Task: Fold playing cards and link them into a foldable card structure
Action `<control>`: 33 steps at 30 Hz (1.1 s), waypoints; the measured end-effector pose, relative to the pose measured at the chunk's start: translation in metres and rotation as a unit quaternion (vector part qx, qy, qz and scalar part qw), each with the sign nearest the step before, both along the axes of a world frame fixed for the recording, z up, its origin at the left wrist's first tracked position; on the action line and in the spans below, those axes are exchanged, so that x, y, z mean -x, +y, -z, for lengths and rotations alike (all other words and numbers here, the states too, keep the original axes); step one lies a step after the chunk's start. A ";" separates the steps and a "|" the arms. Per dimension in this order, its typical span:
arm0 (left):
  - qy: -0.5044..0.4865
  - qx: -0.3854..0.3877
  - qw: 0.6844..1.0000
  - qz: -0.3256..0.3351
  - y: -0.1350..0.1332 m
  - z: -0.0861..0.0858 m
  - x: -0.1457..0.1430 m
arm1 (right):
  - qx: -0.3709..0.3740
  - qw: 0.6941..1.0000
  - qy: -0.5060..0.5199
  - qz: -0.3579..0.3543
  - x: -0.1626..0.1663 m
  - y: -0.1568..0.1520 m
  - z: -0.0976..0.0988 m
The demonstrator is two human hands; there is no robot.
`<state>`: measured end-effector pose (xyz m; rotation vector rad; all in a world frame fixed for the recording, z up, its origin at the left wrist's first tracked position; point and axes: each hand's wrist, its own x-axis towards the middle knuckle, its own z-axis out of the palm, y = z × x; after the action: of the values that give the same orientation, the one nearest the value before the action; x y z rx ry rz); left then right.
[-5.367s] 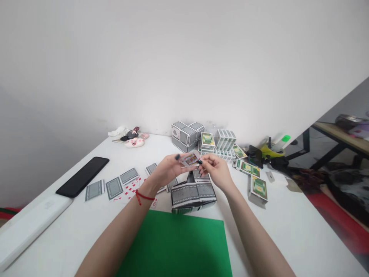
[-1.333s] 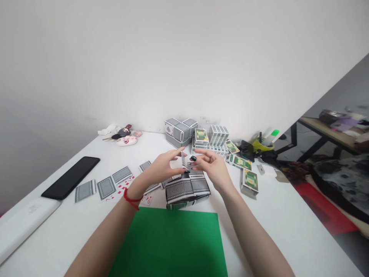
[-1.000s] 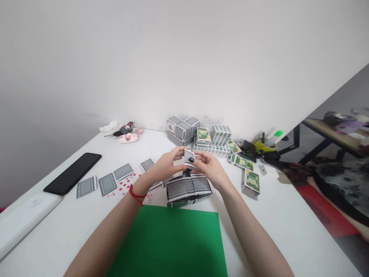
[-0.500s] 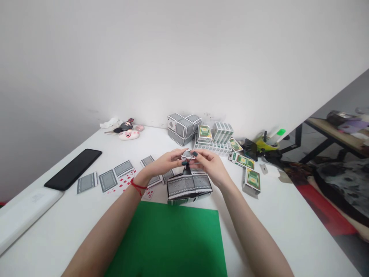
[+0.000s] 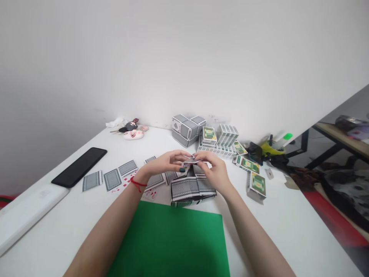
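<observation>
A grey-backed playing card (image 5: 191,160) is pinched between my two hands in the middle of the table. My left hand (image 5: 168,161), with a red string at the wrist, grips its left side. On its right side are the closed fingers of my right hand (image 5: 212,167). Just below my hands stands a box-like structure covered with grey playing cards (image 5: 193,186), its top partly hidden by my fingers. To the left, several playing cards (image 5: 112,179) lie spread, some back up and some with red diamonds showing.
A green mat (image 5: 175,238) lies in front of me. At the back stand a block made of cards (image 5: 188,129) and stacked card packs (image 5: 227,134). More card packs (image 5: 257,184) lie at right. A black phone (image 5: 79,167), a white case (image 5: 31,215) and a pink pouch (image 5: 133,134) are at left.
The view has shifted slightly, so everything sits a little further right. The card between my hands is now tilted flatter, and my right fingers have shifted along it.
</observation>
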<state>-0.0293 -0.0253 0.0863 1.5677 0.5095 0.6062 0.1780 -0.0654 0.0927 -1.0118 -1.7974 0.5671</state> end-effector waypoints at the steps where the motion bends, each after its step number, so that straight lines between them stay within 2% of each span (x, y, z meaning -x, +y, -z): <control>1: 0.004 -0.006 1.000 0.015 0.000 -0.002 0.003 | 0.013 1.000 0.003 -0.019 0.002 -0.001 0.000; 3: 0.017 -0.018 0.999 0.040 0.001 -0.004 0.009 | 0.016 0.999 -0.008 -0.042 0.005 -0.004 0.000; 6: 0.047 -0.030 0.996 0.063 0.003 -0.003 0.013 | -0.016 0.997 -0.044 -0.054 0.009 -0.005 0.001; 10: 0.065 -0.021 0.994 0.083 0.004 0.002 0.014 | -0.020 0.997 -0.060 -0.037 0.012 -0.006 0.004; 15: 0.091 -0.001 0.993 0.079 0.005 0.004 0.017 | -0.018 0.997 -0.071 -0.011 0.016 -0.007 0.007; 25: 0.061 0.006 0.996 0.063 0.008 0.016 0.017 | -0.051 0.994 -0.093 -0.013 0.015 -0.007 0.008; 33: 0.058 0.015 0.996 0.074 0.008 0.013 0.018 | -0.041 0.996 -0.081 -0.012 0.016 -0.008 0.010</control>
<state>-0.0477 -0.0171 0.0729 1.6029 0.4824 0.3962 0.1619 -0.0733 0.0827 -1.0051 -1.9624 0.4319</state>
